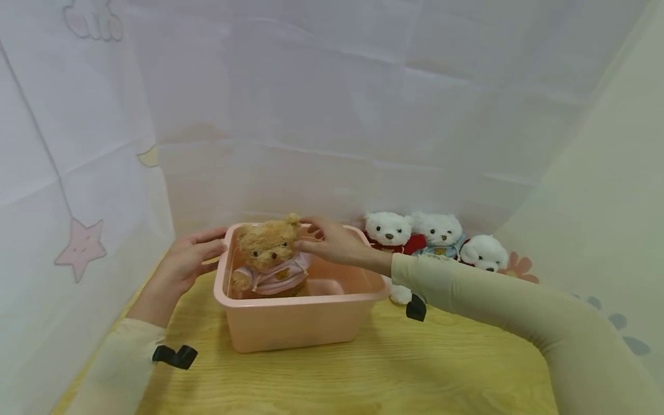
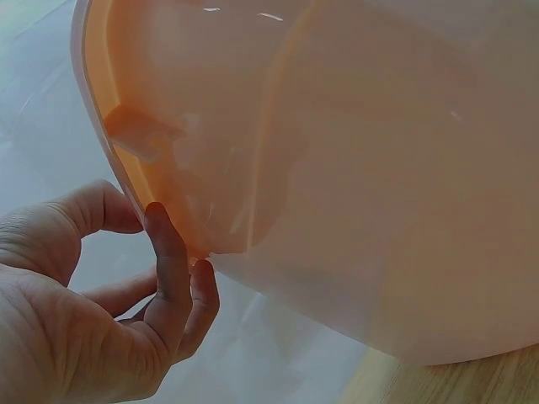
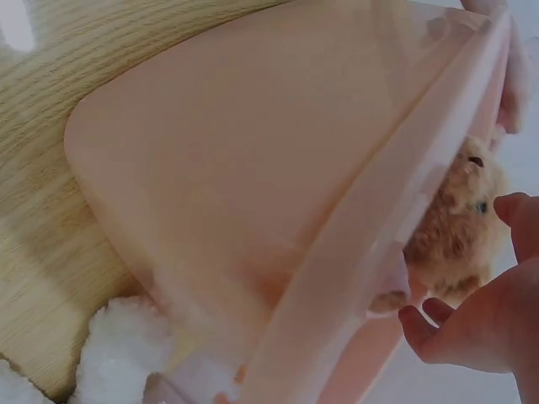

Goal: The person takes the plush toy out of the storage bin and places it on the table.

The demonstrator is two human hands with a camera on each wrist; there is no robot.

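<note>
A brown teddy bear (image 1: 270,256) in a pale pink shirt sits upright inside a peach plastic tub (image 1: 295,323), leaning toward the tub's left wall. The tub stands on a wooden table (image 1: 363,374), near its back edge. The right hand (image 1: 332,242) reaches over the tub's far rim with its fingers relaxed and spread beside the bear's head — the fingertips look close to or just touching the fur, but nothing is gripped; the right wrist view shows them apart from the bear. The left hand (image 1: 189,262) lies against the outside of the tub's left wall, fingers loosely bent along the rim in the left wrist view, steadying rather than clasping. Just to the right of the tub, three white bears (image 1: 436,239) sit in a row against the white cloth backdrop (image 1: 332,115).

The likely slips seem small: the bear, unheld and leaning, could flop sideways if the right hand brushes its head, and the light tub could slide on the smooth wood if the left hand presses harder — nudging the nearest white bear over
</note>
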